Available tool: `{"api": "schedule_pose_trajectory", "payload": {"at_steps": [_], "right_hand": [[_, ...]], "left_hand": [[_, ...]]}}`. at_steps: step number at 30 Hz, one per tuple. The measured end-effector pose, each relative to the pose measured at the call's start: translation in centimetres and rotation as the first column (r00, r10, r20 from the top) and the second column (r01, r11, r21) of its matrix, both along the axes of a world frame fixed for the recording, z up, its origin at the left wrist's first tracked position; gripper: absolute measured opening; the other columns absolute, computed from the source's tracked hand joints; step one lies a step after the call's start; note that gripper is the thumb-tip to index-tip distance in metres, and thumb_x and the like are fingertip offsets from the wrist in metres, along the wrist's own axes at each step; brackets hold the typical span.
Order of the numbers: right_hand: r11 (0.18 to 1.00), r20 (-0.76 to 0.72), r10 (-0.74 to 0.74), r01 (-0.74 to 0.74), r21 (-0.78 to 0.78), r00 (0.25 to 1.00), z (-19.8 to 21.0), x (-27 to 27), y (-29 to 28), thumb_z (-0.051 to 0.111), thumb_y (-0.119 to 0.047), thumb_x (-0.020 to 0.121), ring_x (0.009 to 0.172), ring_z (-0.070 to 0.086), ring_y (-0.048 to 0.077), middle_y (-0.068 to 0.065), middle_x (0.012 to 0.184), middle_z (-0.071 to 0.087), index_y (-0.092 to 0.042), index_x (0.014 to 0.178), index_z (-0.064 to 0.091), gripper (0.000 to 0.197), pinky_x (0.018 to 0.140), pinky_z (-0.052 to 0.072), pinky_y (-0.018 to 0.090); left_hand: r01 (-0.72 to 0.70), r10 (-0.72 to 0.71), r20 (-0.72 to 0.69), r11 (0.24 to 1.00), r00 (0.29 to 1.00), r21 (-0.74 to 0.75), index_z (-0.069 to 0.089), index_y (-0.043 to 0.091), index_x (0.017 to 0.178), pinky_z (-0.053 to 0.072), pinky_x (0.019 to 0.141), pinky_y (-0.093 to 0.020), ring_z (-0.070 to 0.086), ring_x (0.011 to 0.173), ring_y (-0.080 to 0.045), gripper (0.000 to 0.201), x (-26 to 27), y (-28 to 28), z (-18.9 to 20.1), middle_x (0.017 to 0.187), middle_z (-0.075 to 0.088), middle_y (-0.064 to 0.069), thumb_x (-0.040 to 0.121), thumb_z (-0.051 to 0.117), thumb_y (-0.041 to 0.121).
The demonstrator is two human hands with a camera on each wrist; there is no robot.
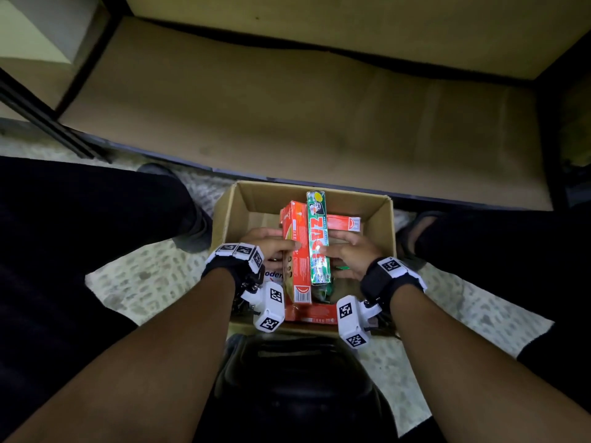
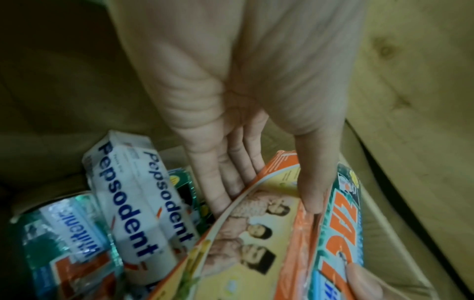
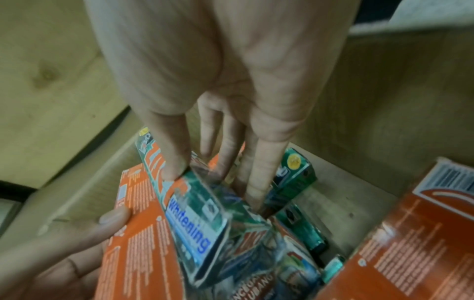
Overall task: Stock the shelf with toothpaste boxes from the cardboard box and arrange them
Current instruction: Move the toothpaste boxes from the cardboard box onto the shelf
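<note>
Bare shelf (image 1: 287, 100) at twelve o'clock; over the cardboard box (image 1: 380, 219), your left hand (image 1: 271, 244) clamps the orange box (image 1: 295, 251), right hand (image 1: 351, 251) clamps the green box (image 1: 318, 238).

a: worn on the left wrist (image 1: 235, 262)?
b: black strap, white blocks printed with black square markers, thin black cables.
a: right wrist (image 1: 388, 278)?
b: same kit. arms bare, no sleeves. dark trousers (image 1: 64, 219); sandal (image 1: 415, 231) far right.

Speckled pale floor (image 1: 153, 282) across the frame's lower half, carrying the open cardboard box (image 1: 380, 225) at centre; bare brown shelf board (image 1: 287, 107) above, upper frame.
</note>
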State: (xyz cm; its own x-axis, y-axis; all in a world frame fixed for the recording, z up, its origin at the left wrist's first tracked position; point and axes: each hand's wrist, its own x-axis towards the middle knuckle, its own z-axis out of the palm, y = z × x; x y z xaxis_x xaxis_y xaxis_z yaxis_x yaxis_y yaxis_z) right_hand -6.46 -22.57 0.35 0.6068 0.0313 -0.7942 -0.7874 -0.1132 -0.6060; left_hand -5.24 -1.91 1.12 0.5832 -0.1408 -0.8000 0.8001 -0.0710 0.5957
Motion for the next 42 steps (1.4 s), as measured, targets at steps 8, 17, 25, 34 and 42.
{"api": "schedule_pose_trajectory", "payload": {"at_steps": [8, 17, 25, 34, 42], "right_hand": [[1.0, 0.149, 0.022, -0.023, 0.0, 0.989, 6.3, -0.7, -0.7, 0.077, -0.008, 0.083, 0.098, 0.072, 0.017, -0.001, 0.103, 0.077, -0.021, 0.113, 0.066, 0.034, 0.077, 0.06, 0.039], [0.999, 0.365, 0.023, -0.035, 0.025, 0.931, 15.8, -2.4, -1.9, 0.076, -0.006, 0.084, 0.082, 0.076, 0.019, 0.008, 0.102, 0.077, -0.014, 0.118, 0.064, 0.037, 0.06, 0.059, 0.029], [1.0, 0.56, 0.028, -0.017, -0.024, 0.828, 26.5, -3.2, -1.7, 0.08, -0.017, 0.082, 0.1, 0.072, 0.023, 0.002, 0.105, 0.077, -0.02, 0.122, 0.066, 0.043, 0.098, 0.051, 0.05], [0.999, 0.741, 0.015, 0.017, -0.037, 0.672, 39.6, -1.9, -1.9, 0.076, -0.012, 0.086, 0.095, 0.074, 0.027, 0.008, 0.104, 0.077, -0.014, 0.123, 0.065, 0.039, 0.076, 0.062, 0.04], [0.989, 0.803, 0.053, 0.077, -0.123, 0.593, 48.0, 1.9, -1.2, 0.072, -0.011, 0.089, 0.084, 0.075, 0.025, 0.013, 0.107, 0.074, -0.01, 0.122, 0.063, 0.034, 0.061, 0.063, 0.035]], "left_hand": [[-0.027, 0.03, 0.142, 0.999, 0.989, -0.024, 0.062, 0.007, 0.118, 0.061, 0.074, -0.036, 0.073, 0.093, -0.024, 0.051, -0.5, -0.3, 4.5, 0.105, 0.074, -0.011, 0.072, 0.085, 0.008], [0.038, -0.012, 0.375, 0.997, 0.927, -0.06, 0.061, 0.012, 0.118, 0.059, 0.084, -0.045, 0.073, 0.094, -0.024, 0.056, -1.1, -0.6, 13.1, 0.106, 0.075, -0.008, 0.069, 0.087, 0.013], [0.061, -0.008, 0.597, 0.996, 0.803, -0.069, 0.059, 0.009, 0.123, 0.057, 0.088, -0.049, 0.073, 0.097, -0.027, 0.061, -1.0, -0.5, 23.9, 0.11, 0.073, -0.011, 0.069, 0.088, 0.015], [0.076, -0.069, 0.794, 0.997, 0.604, 0.029, 0.057, 0.008, 0.124, 0.059, 0.084, -0.047, 0.073, 0.094, -0.028, 0.06, 1.5, -1.2, 38.1, 0.108, 0.072, -0.013, 0.072, 0.086, 0.015], [-0.066, -0.179, 0.868, 0.97, 0.463, 0.235, 0.064, 0.015, 0.099, 0.06, 0.081, -0.045, 0.073, 0.087, -0.021, 0.045, 5.3, -1.5, 47.0, 0.1, 0.075, -0.005, 0.065, 0.087, 0.032]]}}
